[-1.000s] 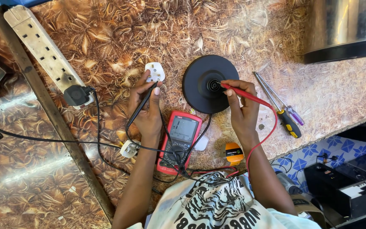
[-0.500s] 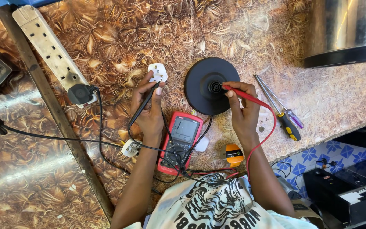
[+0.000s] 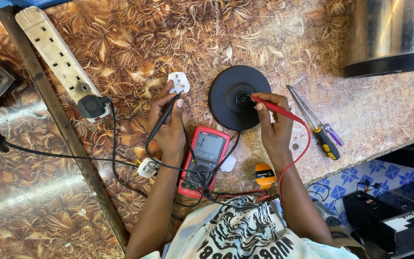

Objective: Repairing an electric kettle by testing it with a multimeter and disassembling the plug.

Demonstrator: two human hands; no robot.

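Two probes in use: left hand (image 3: pixel 168 125) fingers pinch the black probe (image 3: pixel 161 120), tip touching the white plug (image 3: pixel 178 82) just beyond the fingertips. Right hand (image 3: pixel 275 125) fingers pinch the red probe (image 3: pixel 276 109), tip at centre of the round black base (image 3: pixel 234 98). Red multimeter (image 3: pixel 203 160) sits btwn the wrists.

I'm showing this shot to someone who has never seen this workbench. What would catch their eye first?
Most likely the two hands at the centre: the right hand presses a red probe into the middle of a round black base, while the left hand holds a black probe to a white plug. Between the wrists lies a red multimeter, and a white power strip runs diagonally at upper left.
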